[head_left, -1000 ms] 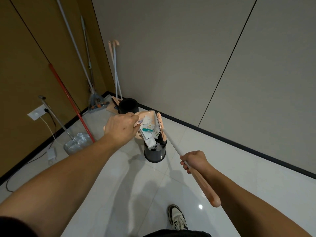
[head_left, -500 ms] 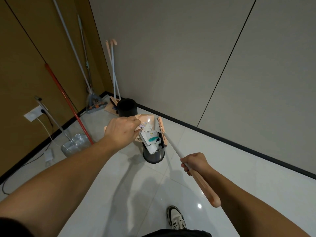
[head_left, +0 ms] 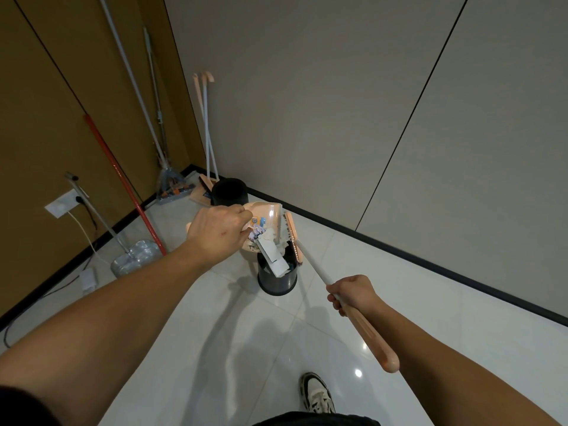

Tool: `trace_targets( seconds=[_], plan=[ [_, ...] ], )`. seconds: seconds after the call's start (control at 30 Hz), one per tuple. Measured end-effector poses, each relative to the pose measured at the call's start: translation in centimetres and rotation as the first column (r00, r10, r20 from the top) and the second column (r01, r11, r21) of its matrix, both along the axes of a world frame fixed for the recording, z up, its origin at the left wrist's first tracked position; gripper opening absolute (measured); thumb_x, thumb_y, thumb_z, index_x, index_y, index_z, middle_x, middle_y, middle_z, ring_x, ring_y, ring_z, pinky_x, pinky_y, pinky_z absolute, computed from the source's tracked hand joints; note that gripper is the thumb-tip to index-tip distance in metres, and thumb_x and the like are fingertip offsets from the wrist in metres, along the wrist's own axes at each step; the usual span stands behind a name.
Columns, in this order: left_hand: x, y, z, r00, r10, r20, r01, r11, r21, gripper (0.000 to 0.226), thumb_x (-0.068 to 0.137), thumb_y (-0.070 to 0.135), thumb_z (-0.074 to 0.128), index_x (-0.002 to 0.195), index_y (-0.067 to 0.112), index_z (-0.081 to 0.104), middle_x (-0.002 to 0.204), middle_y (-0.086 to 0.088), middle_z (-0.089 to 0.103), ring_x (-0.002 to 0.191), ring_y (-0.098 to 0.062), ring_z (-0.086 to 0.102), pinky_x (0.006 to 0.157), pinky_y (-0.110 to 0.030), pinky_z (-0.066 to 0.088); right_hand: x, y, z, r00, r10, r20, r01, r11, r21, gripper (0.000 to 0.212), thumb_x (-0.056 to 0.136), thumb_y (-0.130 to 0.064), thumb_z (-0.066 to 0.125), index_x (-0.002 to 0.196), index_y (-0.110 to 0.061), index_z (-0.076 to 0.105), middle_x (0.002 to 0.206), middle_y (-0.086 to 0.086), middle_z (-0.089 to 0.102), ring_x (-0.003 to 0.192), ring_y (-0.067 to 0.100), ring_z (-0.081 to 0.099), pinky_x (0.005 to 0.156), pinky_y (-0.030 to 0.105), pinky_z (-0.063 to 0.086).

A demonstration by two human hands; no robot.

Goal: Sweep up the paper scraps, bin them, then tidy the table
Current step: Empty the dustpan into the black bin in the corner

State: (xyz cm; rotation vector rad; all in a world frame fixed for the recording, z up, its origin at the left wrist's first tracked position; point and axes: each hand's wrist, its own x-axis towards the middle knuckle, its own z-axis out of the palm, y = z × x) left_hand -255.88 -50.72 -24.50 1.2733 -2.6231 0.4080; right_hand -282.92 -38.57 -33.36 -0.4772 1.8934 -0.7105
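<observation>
My left hand (head_left: 216, 230) grips a peach dustpan (head_left: 266, 214), tilted over a small black bin (head_left: 278, 279) on the floor. Paper scraps (head_left: 273, 256) slide from the pan's lip into the bin; one long white strip hangs over the rim. My right hand (head_left: 353, 295) grips the white and peach handle of a broom (head_left: 310, 262). The broom's peach head (head_left: 292, 238) stands against the right side of the dustpan, right above the bin.
A second, taller black bin (head_left: 230, 192) stands behind, near the corner. Mops, a red pole (head_left: 123, 182), a spare peach broom set (head_left: 204, 124) and a metal dustpan (head_left: 136, 261) lean along the left wall. A cable runs from a wall socket (head_left: 61, 204). My shoe (head_left: 316, 395) is below.
The dustpan has tipped further and the scraps have slid lower into the bin. The broom head has stayed at the pan's right side.
</observation>
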Motion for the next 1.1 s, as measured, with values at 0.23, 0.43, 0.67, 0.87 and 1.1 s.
trace_targets(
  seconds=[0.23, 0.43, 0.67, 0.87, 1.1],
  plan=[
    [0.3, -0.2, 0.2, 1.000, -0.001, -0.006, 0.001, 1.000, -0.022, 0.017, 0.083, 0.032, 0.069, 0.078, 0.016, 0.065, 0.072, -0.001, 0.061, 0.057, -0.023, 0.056, 0.045, -0.025, 0.030, 0.1, -0.1, 0.0, 1.000, -0.021, 0.004, 0.021, 1.000, 0.009, 0.014, 0.082, -0.006, 0.075, 0.080, 0.007, 0.070, 0.050, 0.011, 0.066, 0.038, 0.018, 0.058, 0.044, 0.025, 0.050],
    [0.8, -0.5, 0.5, 0.999, 0.035, 0.002, -0.035, 0.999, -0.020, 0.018, 0.086, 0.035, 0.063, 0.082, 0.017, 0.066, 0.075, 0.000, 0.061, 0.061, -0.022, 0.056, 0.046, -0.028, 0.037, 0.4, -0.2, -0.1, 0.999, -0.036, -0.002, 0.037, 0.999, 0.025, 0.016, 0.083, -0.007, 0.075, 0.073, 0.005, 0.069, 0.049, 0.010, 0.065, 0.035, 0.018, 0.056, 0.042, 0.023, 0.048],
    [1.4, -0.5, 1.1, 0.999, 0.033, 0.009, -0.033, 0.999, -0.033, 0.018, 0.086, 0.035, 0.064, 0.080, 0.018, 0.066, 0.073, 0.001, 0.062, 0.056, -0.019, 0.055, 0.046, -0.024, 0.028, 0.8, -0.4, 0.2, 0.999, -0.032, 0.007, 0.032, 0.999, 0.028, 0.016, 0.084, -0.007, 0.075, 0.075, 0.005, 0.069, 0.048, 0.010, 0.064, 0.034, 0.017, 0.054, 0.041, 0.022, 0.047],
    [1.3, 0.4, 1.7, 0.999, -0.039, -0.006, 0.039, 0.999, -0.022, 0.019, 0.080, 0.029, 0.073, 0.074, 0.015, 0.063, 0.067, -0.001, 0.059, 0.052, -0.020, 0.053, 0.043, -0.024, 0.031, 1.5, -0.6, 0.4, 0.999, -0.036, 0.007, 0.036, 0.999, 0.023, 0.016, 0.085, -0.008, 0.075, 0.076, 0.004, 0.070, 0.046, 0.009, 0.063, 0.034, 0.017, 0.053, 0.041, 0.022, 0.048],
    [0.8, 1.8, 0.8, 0.992, -0.115, 0.058, 0.112, 0.992, 0.051, 0.015, 0.087, 0.031, 0.064, 0.085, 0.017, 0.066, 0.075, 0.000, 0.062, 0.062, -0.019, 0.056, 0.050, -0.031, 0.045, 1.4, -0.4, 0.3, 0.999, -0.047, 0.001, 0.047, 0.998, 0.034, 0.017, 0.085, -0.009, 0.075, 0.076, 0.003, 0.070, 0.046, 0.009, 0.063, 0.033, 0.016, 0.053, 0.040, 0.021, 0.047]
  ],
)
